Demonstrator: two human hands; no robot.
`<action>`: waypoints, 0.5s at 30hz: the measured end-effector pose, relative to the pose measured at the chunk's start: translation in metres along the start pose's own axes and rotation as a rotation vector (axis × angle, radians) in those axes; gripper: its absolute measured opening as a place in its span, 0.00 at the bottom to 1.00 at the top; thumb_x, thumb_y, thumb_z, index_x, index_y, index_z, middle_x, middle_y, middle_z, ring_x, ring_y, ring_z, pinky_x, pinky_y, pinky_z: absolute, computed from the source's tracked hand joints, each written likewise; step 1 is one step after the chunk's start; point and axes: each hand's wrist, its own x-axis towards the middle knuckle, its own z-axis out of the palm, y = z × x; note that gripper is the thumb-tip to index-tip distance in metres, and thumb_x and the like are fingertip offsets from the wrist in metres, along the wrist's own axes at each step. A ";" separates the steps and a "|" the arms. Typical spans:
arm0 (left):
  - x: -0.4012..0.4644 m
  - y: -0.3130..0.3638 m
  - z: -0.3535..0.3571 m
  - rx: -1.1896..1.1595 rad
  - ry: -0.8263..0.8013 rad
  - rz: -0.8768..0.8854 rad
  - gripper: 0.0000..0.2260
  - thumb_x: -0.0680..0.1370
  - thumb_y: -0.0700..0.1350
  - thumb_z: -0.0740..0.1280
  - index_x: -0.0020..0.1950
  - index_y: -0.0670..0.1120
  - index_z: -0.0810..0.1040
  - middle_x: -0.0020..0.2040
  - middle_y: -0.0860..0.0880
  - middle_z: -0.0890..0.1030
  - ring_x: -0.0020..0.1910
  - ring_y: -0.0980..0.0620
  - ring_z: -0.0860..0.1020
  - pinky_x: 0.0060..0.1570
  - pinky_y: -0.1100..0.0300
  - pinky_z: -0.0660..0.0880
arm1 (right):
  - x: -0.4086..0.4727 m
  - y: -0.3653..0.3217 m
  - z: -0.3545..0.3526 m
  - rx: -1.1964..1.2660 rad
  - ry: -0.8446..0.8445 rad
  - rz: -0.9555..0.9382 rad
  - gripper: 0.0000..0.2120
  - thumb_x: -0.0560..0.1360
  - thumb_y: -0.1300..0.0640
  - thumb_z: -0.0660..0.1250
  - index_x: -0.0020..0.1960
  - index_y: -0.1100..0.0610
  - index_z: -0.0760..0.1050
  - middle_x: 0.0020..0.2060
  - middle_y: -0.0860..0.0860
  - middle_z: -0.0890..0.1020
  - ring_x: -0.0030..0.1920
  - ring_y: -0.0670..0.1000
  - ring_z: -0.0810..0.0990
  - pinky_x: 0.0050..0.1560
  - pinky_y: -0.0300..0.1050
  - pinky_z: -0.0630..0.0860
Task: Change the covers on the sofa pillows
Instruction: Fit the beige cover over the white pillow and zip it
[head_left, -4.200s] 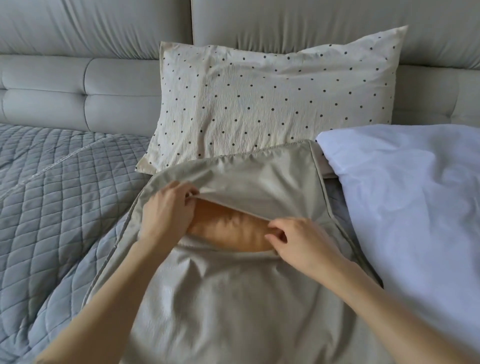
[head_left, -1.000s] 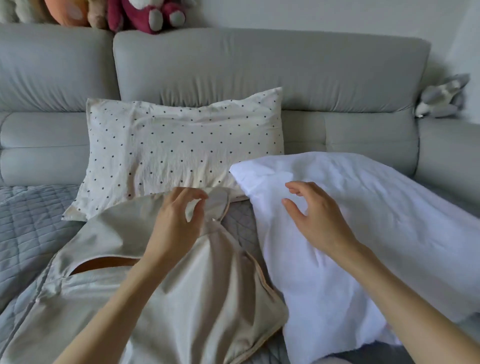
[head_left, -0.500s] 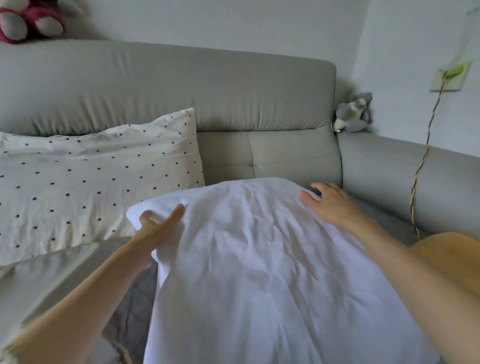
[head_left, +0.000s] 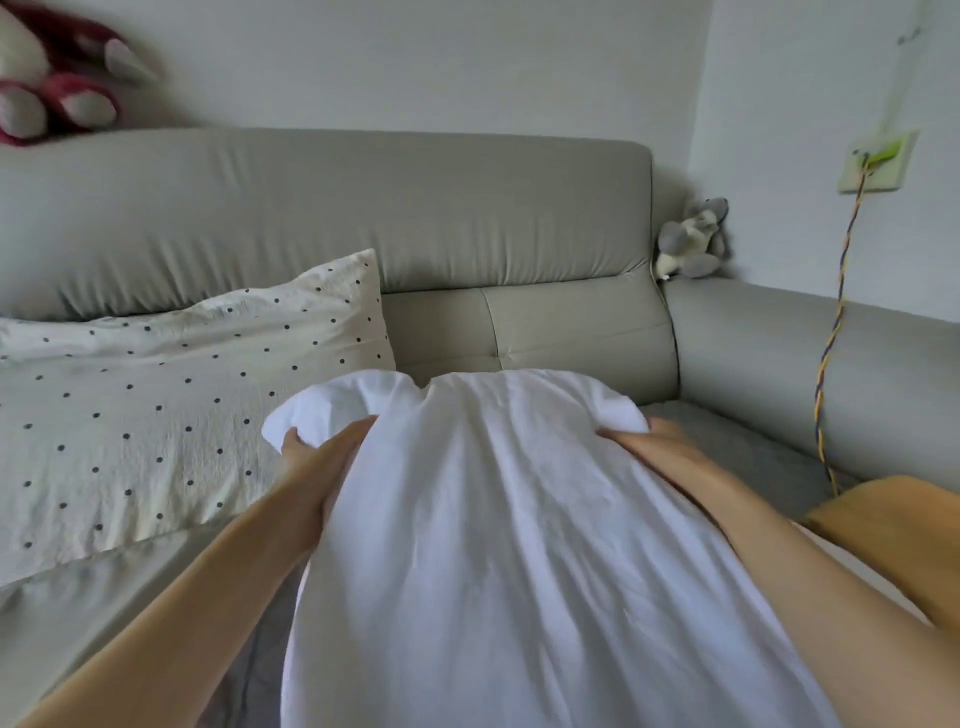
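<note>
Hands: your left hand (head_left: 317, 457) and right hand (head_left: 657, 449) each grip a far corner of the white pillow (head_left: 498, 545), near the sofa (head_left: 363, 218) right end, beside the dotted pillow (head_left: 171, 405).

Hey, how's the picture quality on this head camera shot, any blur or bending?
Head view: soft daylight, no glare; the red plush toy at the top left corner is smeared by blur; the sofa back bows from the wide lens; the white pillow and both forearms stay fairly sharp.
</note>
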 end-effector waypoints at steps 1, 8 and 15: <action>-0.007 0.004 -0.006 -0.001 -0.040 0.028 0.44 0.69 0.54 0.73 0.76 0.54 0.47 0.71 0.45 0.64 0.63 0.41 0.71 0.55 0.49 0.71 | -0.012 0.000 -0.001 0.065 0.012 -0.042 0.13 0.70 0.50 0.72 0.50 0.55 0.75 0.40 0.51 0.78 0.37 0.49 0.76 0.33 0.40 0.67; -0.084 0.070 -0.052 -0.104 -0.131 0.219 0.44 0.70 0.52 0.73 0.76 0.56 0.47 0.72 0.49 0.62 0.61 0.45 0.71 0.55 0.49 0.72 | -0.117 -0.055 -0.043 0.122 0.301 -0.312 0.11 0.72 0.53 0.70 0.46 0.60 0.76 0.41 0.56 0.78 0.43 0.55 0.75 0.41 0.45 0.70; -0.151 0.107 -0.121 -0.113 -0.039 0.452 0.40 0.72 0.52 0.72 0.76 0.53 0.51 0.71 0.49 0.65 0.60 0.47 0.71 0.53 0.52 0.71 | -0.226 -0.106 -0.064 0.150 0.343 -0.508 0.11 0.71 0.47 0.70 0.36 0.52 0.72 0.40 0.52 0.79 0.43 0.55 0.77 0.47 0.49 0.75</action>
